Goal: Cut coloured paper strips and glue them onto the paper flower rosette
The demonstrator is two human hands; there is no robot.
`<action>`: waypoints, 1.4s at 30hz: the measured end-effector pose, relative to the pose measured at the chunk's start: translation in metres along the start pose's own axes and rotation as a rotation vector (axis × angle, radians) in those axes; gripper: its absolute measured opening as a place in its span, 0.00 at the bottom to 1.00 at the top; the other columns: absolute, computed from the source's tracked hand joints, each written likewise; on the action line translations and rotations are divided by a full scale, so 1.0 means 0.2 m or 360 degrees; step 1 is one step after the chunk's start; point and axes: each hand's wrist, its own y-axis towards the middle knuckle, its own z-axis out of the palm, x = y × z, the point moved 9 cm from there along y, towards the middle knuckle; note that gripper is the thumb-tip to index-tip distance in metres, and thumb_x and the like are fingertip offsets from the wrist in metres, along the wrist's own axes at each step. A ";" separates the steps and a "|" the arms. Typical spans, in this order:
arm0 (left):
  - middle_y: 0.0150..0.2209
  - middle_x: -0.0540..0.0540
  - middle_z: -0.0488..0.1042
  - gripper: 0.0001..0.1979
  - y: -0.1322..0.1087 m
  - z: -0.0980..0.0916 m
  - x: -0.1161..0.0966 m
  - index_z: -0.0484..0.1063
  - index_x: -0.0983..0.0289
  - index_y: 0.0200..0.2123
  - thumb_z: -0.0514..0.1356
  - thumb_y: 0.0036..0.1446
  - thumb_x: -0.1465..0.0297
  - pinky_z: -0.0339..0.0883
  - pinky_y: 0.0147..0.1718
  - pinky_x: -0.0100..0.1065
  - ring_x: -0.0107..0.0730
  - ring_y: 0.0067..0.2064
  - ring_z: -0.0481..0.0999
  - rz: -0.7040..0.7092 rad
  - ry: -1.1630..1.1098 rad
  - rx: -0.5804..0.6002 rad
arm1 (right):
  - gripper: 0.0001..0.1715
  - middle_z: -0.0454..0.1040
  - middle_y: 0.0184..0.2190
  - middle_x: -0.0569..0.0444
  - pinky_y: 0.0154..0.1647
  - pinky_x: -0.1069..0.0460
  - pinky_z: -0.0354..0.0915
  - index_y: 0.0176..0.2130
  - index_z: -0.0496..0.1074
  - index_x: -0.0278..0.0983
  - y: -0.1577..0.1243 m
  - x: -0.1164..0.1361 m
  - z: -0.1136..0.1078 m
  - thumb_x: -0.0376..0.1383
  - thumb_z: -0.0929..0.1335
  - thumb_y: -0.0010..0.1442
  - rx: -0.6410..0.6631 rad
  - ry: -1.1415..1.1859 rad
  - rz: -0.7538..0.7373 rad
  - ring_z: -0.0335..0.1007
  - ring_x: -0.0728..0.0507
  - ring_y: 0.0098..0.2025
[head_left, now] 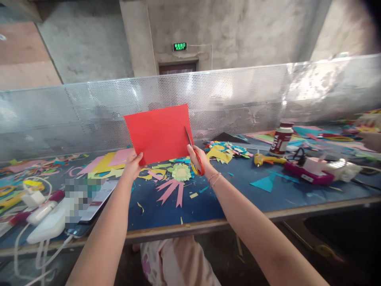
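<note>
A sheet of red paper [159,133] is held up over the table, tilted toward me. My left hand [133,163] pinches its lower left corner. My right hand [200,159] grips scissors [197,162] with red and yellow handles; the dark blades point up and lie in front of the sheet's right edge. Whether that hand also holds the paper I cannot tell. Below the sheet lies a pale green paper rosette [181,172] with pink ribbon tails [169,190] spread toward the table's front.
Paper scraps litter the blue table [166,216]. To the right are a yellow glue gun [269,160], a brown bottle [281,139] and a purple power strip [309,174]. A phone [98,200], white power bank [49,226] and cables lie left. A perforated metal screen [119,103] stands behind.
</note>
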 end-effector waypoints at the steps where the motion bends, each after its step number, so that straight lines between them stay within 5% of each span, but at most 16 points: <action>1: 0.49 0.56 0.75 0.21 0.00 0.00 0.00 0.68 0.56 0.51 0.62 0.53 0.71 0.69 0.20 0.24 0.32 0.35 0.78 -0.0011 -0.0002 -0.0005 | 0.31 0.58 0.18 0.57 0.25 0.51 0.55 0.24 0.55 0.41 0.00 0.00 0.01 0.65 0.55 0.56 0.0026 0.0049 0.0010 0.58 0.46 0.24; 14: 0.41 0.56 0.77 0.16 0.00 -0.01 -0.02 0.71 0.61 0.45 0.63 0.52 0.69 0.68 0.17 0.24 0.24 0.24 0.74 0.0007 0.0016 0.0002 | 0.28 0.65 0.22 0.57 0.30 0.50 0.59 0.27 0.57 0.41 -0.02 0.03 0.02 0.62 0.59 0.55 0.0195 0.0296 0.0058 0.61 0.47 0.26; 21: 0.45 0.56 0.76 0.19 0.00 0.00 0.00 0.69 0.59 0.48 0.64 0.51 0.68 0.68 0.18 0.24 0.27 0.28 0.76 -0.0042 0.0049 0.0037 | 0.27 0.68 0.25 0.54 0.33 0.49 0.60 0.27 0.60 0.40 0.00 0.01 -0.01 0.60 0.58 0.57 0.0093 0.0160 0.0031 0.63 0.45 0.29; 42: 0.46 0.56 0.76 0.18 0.00 0.01 0.03 0.70 0.59 0.47 0.64 0.51 0.71 0.70 0.19 0.25 0.30 0.32 0.78 -0.0103 -0.0024 0.0078 | 0.29 0.57 0.18 0.57 0.28 0.50 0.54 0.23 0.54 0.40 0.02 0.01 -0.05 0.59 0.55 0.59 -0.0091 -0.0057 -0.0060 0.56 0.46 0.25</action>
